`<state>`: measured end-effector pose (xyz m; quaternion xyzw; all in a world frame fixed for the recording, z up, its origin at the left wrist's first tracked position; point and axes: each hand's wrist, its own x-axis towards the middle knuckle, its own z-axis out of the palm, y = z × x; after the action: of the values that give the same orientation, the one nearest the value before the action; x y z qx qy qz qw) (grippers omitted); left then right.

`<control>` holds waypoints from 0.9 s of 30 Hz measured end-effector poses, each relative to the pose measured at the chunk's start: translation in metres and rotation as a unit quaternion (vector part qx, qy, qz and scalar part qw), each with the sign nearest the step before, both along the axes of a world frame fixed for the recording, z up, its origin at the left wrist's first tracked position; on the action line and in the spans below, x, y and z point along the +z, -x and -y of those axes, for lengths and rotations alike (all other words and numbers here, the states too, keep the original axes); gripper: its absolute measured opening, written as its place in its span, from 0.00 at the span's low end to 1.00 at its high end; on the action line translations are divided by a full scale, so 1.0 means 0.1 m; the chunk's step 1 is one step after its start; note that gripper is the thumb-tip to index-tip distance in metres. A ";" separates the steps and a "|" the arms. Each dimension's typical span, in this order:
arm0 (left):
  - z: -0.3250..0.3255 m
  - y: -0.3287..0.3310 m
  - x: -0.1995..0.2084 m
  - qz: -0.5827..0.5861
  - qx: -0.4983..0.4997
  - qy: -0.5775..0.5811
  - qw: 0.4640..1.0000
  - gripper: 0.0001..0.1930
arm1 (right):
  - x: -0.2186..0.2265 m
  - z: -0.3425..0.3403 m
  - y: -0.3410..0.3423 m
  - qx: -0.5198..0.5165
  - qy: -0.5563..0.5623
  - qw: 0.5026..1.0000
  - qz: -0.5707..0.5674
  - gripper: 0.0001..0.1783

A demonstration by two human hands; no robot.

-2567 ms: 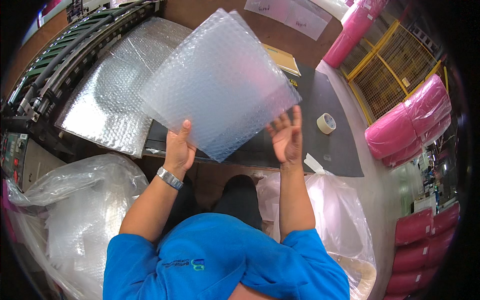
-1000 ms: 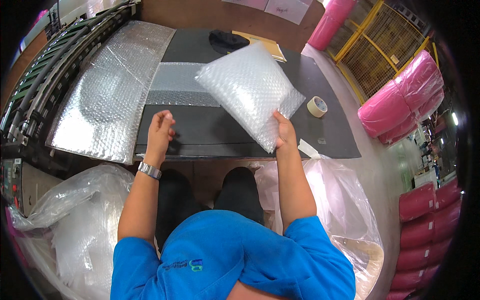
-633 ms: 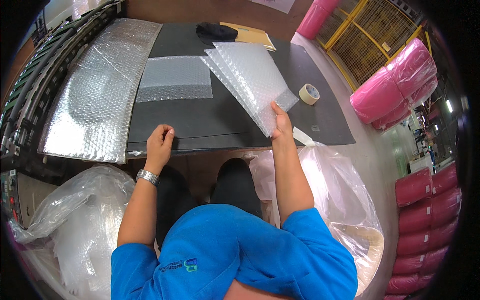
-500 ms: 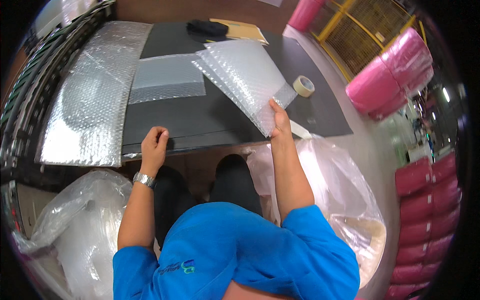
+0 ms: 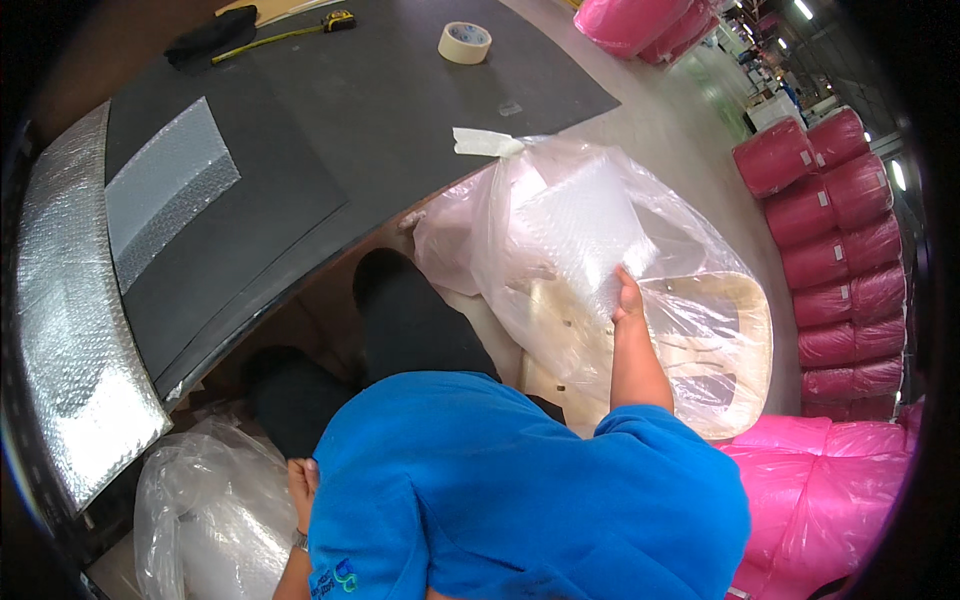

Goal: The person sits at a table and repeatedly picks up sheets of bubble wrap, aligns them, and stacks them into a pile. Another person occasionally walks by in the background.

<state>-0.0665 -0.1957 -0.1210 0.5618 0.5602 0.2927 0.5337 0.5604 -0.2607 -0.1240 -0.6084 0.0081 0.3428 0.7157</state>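
Observation:
My right hand (image 5: 628, 298) is closed on the lower end of bubble wrap pouches (image 5: 590, 225), at the right of the table. They lie in or against the mouth of a clear plastic bag (image 5: 685, 220); how deep they go in, I cannot tell. Down by my left side, my left hand (image 5: 301, 484) has its fingers curled and holds nothing that I can see; the blue shirt covers part of it. Another bubble wrap pouch (image 5: 170, 185) lies flat on the dark table (image 5: 310, 130). Left of it a long bubble wrap sheet (image 5: 70, 300) hangs over the table's edge.
A tape roll (image 5: 464, 57), a tape measure (image 5: 340, 20) and a black cloth (image 5: 208, 38) lie on the table. Behind the clear bag is a pale wooden chair (image 5: 752, 350). Another plastic bag (image 5: 210, 510) stands at lower left. Pink wrapped rolls (image 5: 830, 250) are stacked at right.
My right hand has carried the pouches from over the table to the clear bag at the right. My left hand has dropped from the table's edge to my side. The view has swung right.

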 end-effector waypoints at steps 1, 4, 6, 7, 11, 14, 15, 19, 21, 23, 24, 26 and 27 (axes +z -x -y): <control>-0.03 -0.05 0.00 -0.055 0.030 -0.050 0.997 0.12 | -0.05 0.13 -0.03 -0.026 -0.001 0.999 -0.035 0.18; -0.46 0.02 -0.08 -0.166 0.012 -0.125 0.978 0.11 | -0.10 0.35 -0.12 -0.124 -0.010 0.988 -0.089 0.18; -0.67 -0.04 -0.01 -0.213 -0.007 -0.131 0.968 0.10 | -0.23 0.36 -0.28 -0.207 -0.011 0.976 -0.067 0.19; -0.71 -0.10 -0.03 -0.196 -0.025 -0.119 0.973 0.10 | -0.28 0.36 -0.33 -0.215 -0.069 0.973 -0.052 0.27; -0.72 -0.34 0.09 -0.111 -0.139 -0.006 0.984 0.11 | 0.23 -0.13 0.02 -0.265 0.222 0.936 -0.057 0.39; -0.71 -0.55 0.31 0.057 -0.155 0.077 0.983 0.11 | 0.24 -0.48 0.30 -0.103 0.267 0.872 0.398 0.34; -0.70 -0.60 0.34 0.125 -0.139 0.093 0.978 0.11 | 0.33 -0.67 0.44 -0.003 0.209 0.902 0.378 0.27; -0.75 -0.60 0.33 0.084 -0.180 0.075 0.977 0.11 | 1.04 -1.45 1.68 0.344 -0.052 0.902 0.256 0.11; -0.81 -0.64 0.33 -0.010 -0.120 -0.025 0.992 0.10 | 1.38 -1.63 2.36 0.488 -0.167 0.818 0.256 0.18; -0.81 -0.71 0.33 -0.032 -0.088 -0.091 0.991 0.11 | 1.88 -1.63 2.96 0.628 -0.282 0.695 0.208 0.23; -0.80 -0.74 0.29 -0.025 -0.083 -0.134 0.987 0.12 | 1.94 -1.68 3.15 0.702 -0.403 0.573 0.127 0.27; -0.79 -0.75 0.24 -0.015 -0.084 0.011 0.996 0.12 | 2.42 -1.54 3.51 0.758 -0.422 0.495 -0.053 0.33; -0.75 -0.73 0.17 -0.066 -0.074 -0.033 0.995 0.12 | 2.60 -1.47 3.70 0.733 -0.456 0.475 -0.175 0.34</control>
<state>0.0070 -0.1204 -0.1039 0.6370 0.5411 0.2336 0.4968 0.1905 -0.1138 0.1364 0.0912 -0.4730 0.7970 0.3644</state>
